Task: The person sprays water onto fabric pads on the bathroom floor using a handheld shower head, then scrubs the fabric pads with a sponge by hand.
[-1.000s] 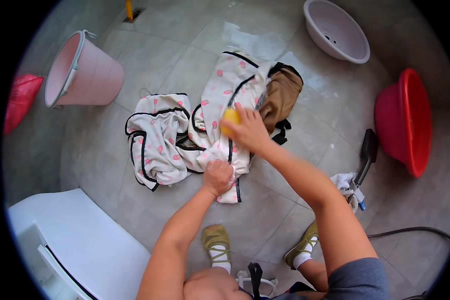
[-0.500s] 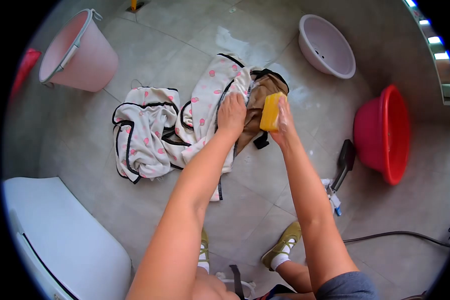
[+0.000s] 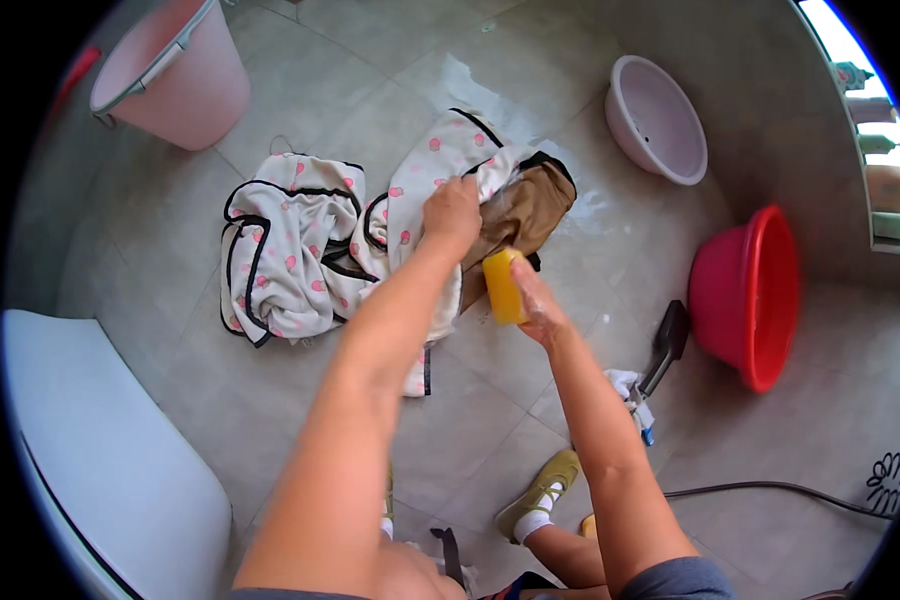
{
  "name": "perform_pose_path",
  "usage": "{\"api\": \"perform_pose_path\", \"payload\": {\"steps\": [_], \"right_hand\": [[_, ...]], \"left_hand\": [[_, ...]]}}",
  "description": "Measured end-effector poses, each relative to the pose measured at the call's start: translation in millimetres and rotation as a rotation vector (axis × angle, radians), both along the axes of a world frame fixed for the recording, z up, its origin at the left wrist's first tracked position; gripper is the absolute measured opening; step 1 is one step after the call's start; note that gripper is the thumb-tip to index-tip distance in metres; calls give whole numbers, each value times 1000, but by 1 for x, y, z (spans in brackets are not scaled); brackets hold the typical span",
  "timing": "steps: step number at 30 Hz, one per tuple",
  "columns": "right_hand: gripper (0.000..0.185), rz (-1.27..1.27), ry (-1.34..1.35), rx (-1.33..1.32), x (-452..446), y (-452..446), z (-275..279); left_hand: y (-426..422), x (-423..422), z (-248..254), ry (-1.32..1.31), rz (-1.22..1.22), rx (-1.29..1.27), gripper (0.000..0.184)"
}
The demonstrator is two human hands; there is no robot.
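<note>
A white cloth item (image 3: 295, 265) with pink prints and black edging lies crumpled on the grey tiled floor. Its right part joins a brown section (image 3: 535, 207). My left hand (image 3: 453, 215) is closed on the white fabric beside the brown section, its fingertips partly hidden. In my right hand (image 3: 535, 300) is a yellow block (image 3: 505, 287), held just over the lower edge of the brown section. White suds show on my right fingers.
A pink bucket (image 3: 185, 80) stands at upper left, a pale basin (image 3: 657, 120) at upper right. Further right is a red basin (image 3: 740, 300), with a black-handled brush (image 3: 666, 340) near it. A white appliance (image 3: 110, 440) fills lower left; a dark hose (image 3: 770, 486) crosses lower right.
My right hand has moved off the white fabric with the yellow block, to the right and then down. My left hand has shifted up the cloth, and the view has turned rightward.
</note>
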State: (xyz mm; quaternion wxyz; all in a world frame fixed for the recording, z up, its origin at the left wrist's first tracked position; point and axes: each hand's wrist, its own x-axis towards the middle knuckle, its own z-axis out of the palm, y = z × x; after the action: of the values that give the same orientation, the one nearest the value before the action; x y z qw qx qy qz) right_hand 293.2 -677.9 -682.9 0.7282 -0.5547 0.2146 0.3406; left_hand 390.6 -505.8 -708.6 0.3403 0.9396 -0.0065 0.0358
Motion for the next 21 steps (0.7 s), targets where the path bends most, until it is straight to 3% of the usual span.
{"api": "perform_pose_path", "payload": {"steps": [1,4,7,8,10,12,14,16,17,18,20,21], "right_hand": [[68,86,6,-24,1,2,5],[67,84,-283,-239,3,13,-15],[59,423,-619,-494,45,20,-3],[56,521,-874,-548,58,17,-13],[50,975,-1447,-1217,77,22,17],[46,78,-838,-524,91,34,30],[41,420,-1170,-963,94,19,44],[40,872,-1105,-1154,87,-3,22],[47,1032,-816,-1172,76,-1,36],[55,1003,-854,-1102,58,-18,22],[55,1047,-605,-1009,31,-22,36],[55,888,-645,-1007,16,-21,39]], "left_hand": [[6,2,15,-136,39,-141,22],[45,-24,79,-374,-240,-402,26],[98,-77,144,-518,-230,-393,30],[114,-90,150,-597,-208,-342,31],[138,-119,153,-673,-167,-114,36],[144,-145,149,-759,-232,100,42],[149,-164,124,-482,-245,237,48],[159,-175,75,-206,-221,409,60],[165,-183,55,169,-203,330,65],[166,-181,57,142,-179,300,67],[155,-186,63,111,-126,228,70],[147,-181,60,83,-114,149,78]]}}
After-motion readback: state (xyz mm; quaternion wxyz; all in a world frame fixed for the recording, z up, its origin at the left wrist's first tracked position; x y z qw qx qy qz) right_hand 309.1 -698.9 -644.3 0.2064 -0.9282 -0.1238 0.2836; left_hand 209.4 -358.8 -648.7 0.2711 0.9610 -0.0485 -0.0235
